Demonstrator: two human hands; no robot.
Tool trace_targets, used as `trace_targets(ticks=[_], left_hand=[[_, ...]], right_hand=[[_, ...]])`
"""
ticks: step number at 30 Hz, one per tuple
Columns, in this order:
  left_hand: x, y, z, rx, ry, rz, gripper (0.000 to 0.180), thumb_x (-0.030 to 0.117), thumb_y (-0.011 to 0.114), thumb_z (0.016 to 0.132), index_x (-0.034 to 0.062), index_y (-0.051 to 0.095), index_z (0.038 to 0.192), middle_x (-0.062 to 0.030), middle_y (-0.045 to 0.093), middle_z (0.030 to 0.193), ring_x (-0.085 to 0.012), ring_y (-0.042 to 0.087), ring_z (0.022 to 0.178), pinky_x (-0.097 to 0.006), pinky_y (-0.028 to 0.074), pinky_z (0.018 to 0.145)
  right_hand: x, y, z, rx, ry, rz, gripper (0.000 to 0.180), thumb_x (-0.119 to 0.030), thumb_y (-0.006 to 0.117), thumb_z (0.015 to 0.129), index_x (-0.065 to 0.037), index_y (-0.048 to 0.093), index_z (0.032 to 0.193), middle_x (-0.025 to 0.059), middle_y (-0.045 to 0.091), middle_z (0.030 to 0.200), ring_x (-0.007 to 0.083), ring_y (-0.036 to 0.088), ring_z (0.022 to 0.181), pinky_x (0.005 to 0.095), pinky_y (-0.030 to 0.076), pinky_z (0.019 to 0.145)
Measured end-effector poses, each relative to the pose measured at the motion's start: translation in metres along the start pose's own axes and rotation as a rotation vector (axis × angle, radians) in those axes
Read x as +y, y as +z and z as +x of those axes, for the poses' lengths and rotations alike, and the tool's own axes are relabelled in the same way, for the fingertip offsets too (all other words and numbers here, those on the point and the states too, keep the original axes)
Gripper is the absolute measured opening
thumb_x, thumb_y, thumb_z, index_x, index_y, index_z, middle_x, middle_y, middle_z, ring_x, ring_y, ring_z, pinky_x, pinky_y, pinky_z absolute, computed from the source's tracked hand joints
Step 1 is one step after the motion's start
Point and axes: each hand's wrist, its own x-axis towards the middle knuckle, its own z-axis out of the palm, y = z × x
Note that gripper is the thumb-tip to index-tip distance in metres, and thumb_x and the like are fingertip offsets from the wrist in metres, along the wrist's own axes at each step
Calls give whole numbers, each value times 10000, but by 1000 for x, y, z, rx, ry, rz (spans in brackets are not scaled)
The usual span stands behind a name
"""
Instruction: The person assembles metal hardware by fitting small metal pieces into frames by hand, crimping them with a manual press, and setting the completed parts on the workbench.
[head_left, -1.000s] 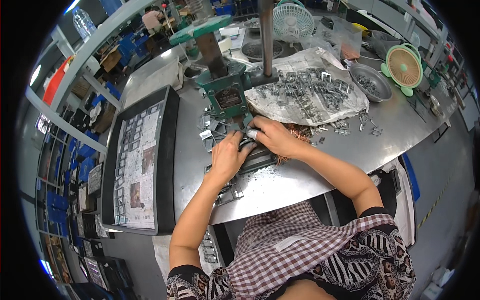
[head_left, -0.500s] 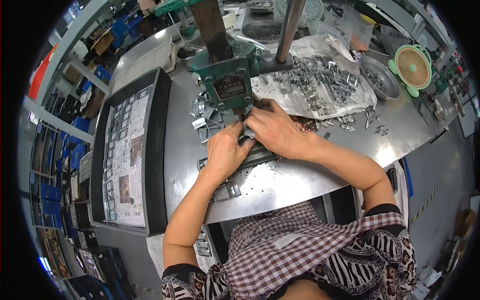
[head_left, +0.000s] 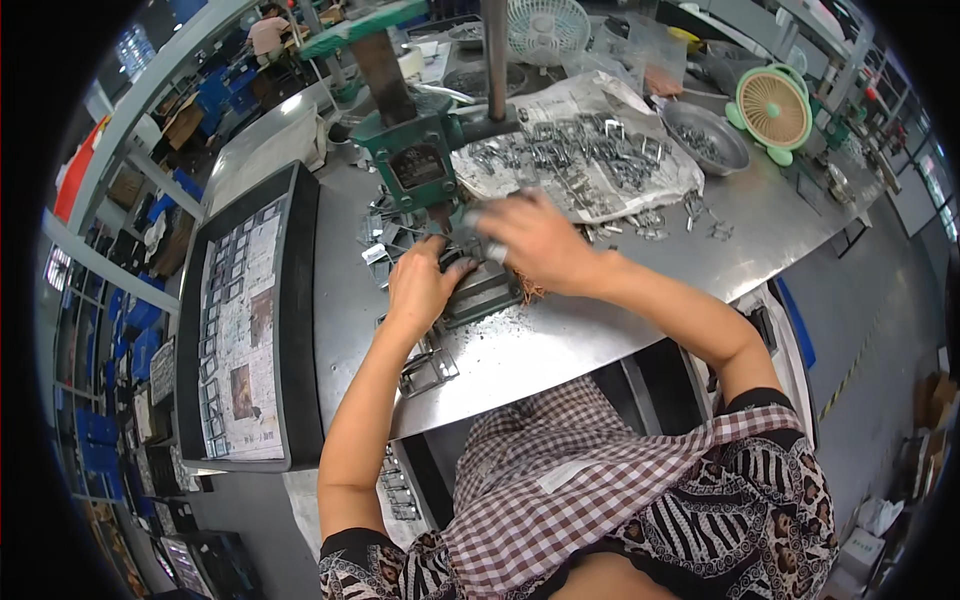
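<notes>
A green hand press [head_left: 418, 165] with a worn metal ram stands on the steel bench. Below its ram, my left hand [head_left: 416, 287] has its thumb and forefinger around a small grey metal part [head_left: 457, 257] at the press base [head_left: 487, 297]. The part's exact shape is hidden by the fingers. My right hand [head_left: 545, 243] is just to the right of the ram, its fingers smeared by motion; whether it holds anything does not show. Metal frames [head_left: 428, 370] lie at the bench's front edge by my left wrist, and more flat metal pieces [head_left: 385, 235] lie left of the press.
At left stands a black tray [head_left: 305, 330] lined with paper and rows of metal frames. Behind my right hand, a white sheet [head_left: 600, 95] bears many metal parts. Beyond are a metal bowl [head_left: 735, 150] of small parts and a green fan [head_left: 773, 110]. Copper-coloured bits [head_left: 530, 288] lie beside the base.
My right hand has drawn away from my left hand and the part, and is now blurred. My left hand stays at the press. The whole view has shifted slightly.
</notes>
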Motion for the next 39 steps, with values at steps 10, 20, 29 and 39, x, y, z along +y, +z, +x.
trace_targets(ticks=[10,20,29,39], left_hand=[[-19,14,0,191,49,114,445,272,697,691,-30,553,985,-184,565,1040,-362,584,850,-429,477,687],[-13,10,-1,172,93,81,390,261,663,724,-12,548,978,-186,567,1014,-351,579,828,-421,468,681],[7,-6,-32,-211,-245,-1475,373,287,400,913,-15,493,1113,-160,602,929,-227,597,806,-305,468,639],[12,29,-29,-470,-250,-1909,598,256,670,762,16,401,1239,-49,494,924,-136,450,636,-296,441,607]], right_hand=[[-22,-114,49,149,-134,802,329,-388,481,874,-91,591,964,72,588,842,187,549,783,384,366,867],[-34,-136,67,211,159,1071,420,-361,424,891,-10,580,1061,118,585,1014,242,564,938,418,351,949],[113,-169,-80,-180,611,-163,286,-178,549,805,-64,572,1067,134,609,965,287,578,875,356,445,776],[116,-165,-208,-591,754,-659,117,-133,566,705,-87,627,793,95,595,786,268,579,800,386,434,729]])
